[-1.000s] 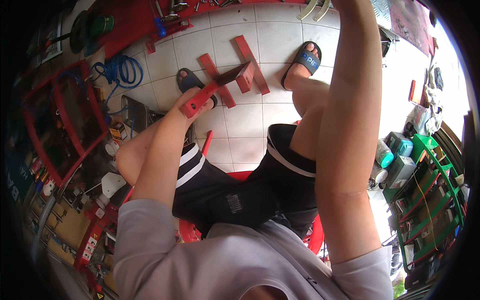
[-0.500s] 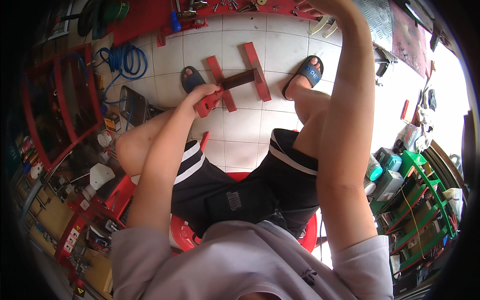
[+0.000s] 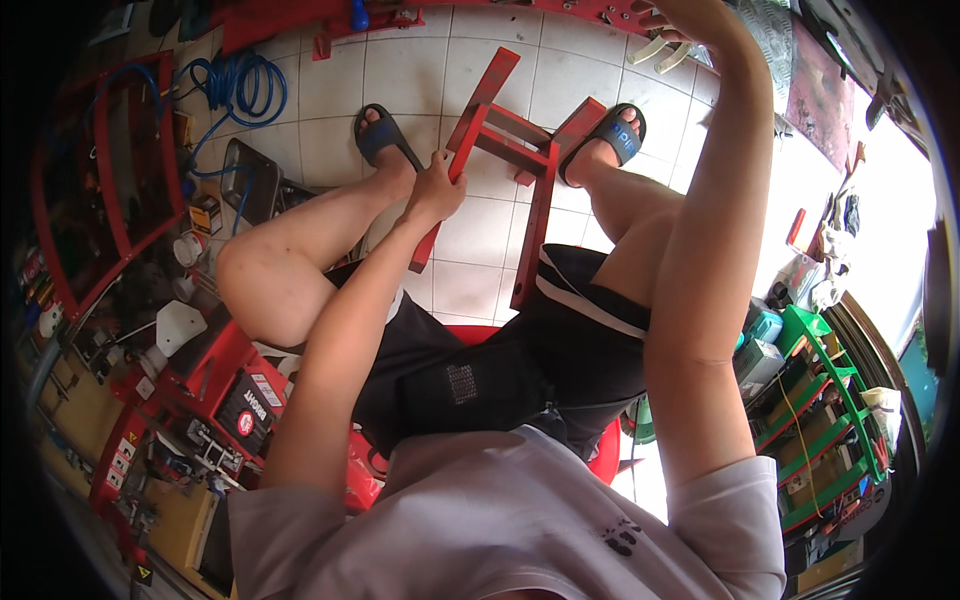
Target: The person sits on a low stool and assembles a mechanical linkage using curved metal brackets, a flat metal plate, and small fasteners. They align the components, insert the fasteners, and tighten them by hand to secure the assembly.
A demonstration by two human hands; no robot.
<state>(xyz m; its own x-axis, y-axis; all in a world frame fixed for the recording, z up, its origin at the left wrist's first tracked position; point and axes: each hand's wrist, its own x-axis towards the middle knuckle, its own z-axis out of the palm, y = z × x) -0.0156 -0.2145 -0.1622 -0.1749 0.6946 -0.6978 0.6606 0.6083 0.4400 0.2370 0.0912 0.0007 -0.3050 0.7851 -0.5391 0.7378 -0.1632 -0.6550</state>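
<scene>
Between the person's knees, over the white tiled floor, the left hand was closed around one bar of a red metal frame, which stood tilted between the two sandalled feet. The right hand reached up at the picture's top edge; whether it was spread or closed could not be told. A blue hose lay coiled at the left.
</scene>
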